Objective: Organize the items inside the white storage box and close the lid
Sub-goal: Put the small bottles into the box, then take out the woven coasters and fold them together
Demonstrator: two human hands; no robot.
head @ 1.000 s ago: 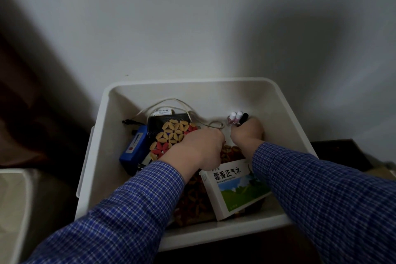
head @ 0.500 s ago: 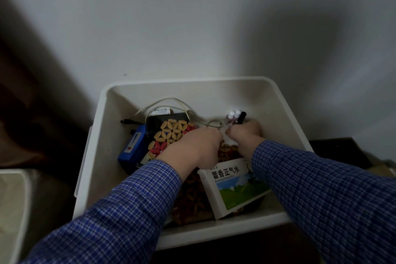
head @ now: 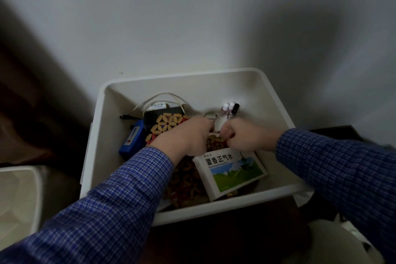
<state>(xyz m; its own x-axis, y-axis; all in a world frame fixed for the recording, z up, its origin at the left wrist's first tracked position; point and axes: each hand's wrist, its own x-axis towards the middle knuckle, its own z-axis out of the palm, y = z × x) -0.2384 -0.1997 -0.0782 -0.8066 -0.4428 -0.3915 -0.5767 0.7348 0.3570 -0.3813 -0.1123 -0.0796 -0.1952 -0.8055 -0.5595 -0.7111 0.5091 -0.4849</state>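
Inside white storage box (head: 111, 135), mid-floor: my left hand (head: 188, 137) and right hand (head: 244, 135) are curling over beaded mats (head: 214, 141) — light, floppy; I'm gripping edges, contents unseen.

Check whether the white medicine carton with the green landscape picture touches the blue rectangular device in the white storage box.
Apart. The head view shows the white medicine carton near the box's front right and the blue rectangular device at the left, with the left forearm and brown beaded mats between them.
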